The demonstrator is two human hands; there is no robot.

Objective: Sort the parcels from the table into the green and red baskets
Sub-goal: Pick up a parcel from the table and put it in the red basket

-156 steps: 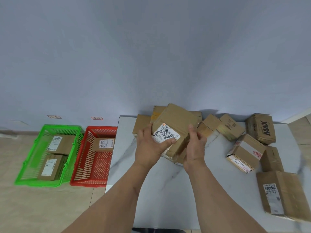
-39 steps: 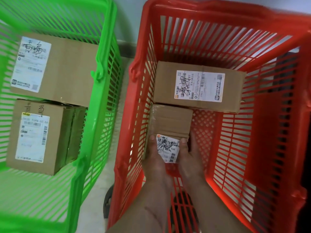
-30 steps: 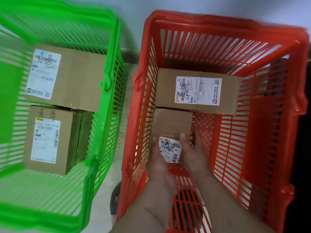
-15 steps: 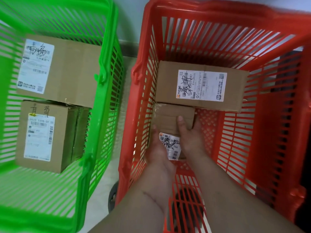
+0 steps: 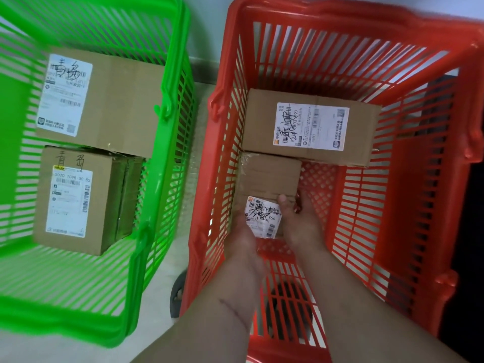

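A small cardboard parcel (image 5: 269, 179) with a scribbled white label lies on the floor of the red basket (image 5: 392, 210), its far end against a larger labelled parcel (image 5: 259, 121). My left hand (image 5: 242, 244) holds its near left corner. My right hand (image 5: 301, 221) grips its near right side, thumb on top beside the label. The green basket (image 5: 178, 64) stands to the left with two labelled parcels in it, one at the back (image 5: 125, 100) and one in front (image 5: 104, 205).
The two baskets stand side by side on a pale floor (image 5: 162, 279) with a narrow gap between them. A dark wheel (image 5: 176, 292) shows under the red basket's near left corner. A wall runs behind both baskets. The table is out of view.
The parcel went from the table down into the red basket, against the larger parcel. Over the last half second my right hand slid back from its top to the near right side.
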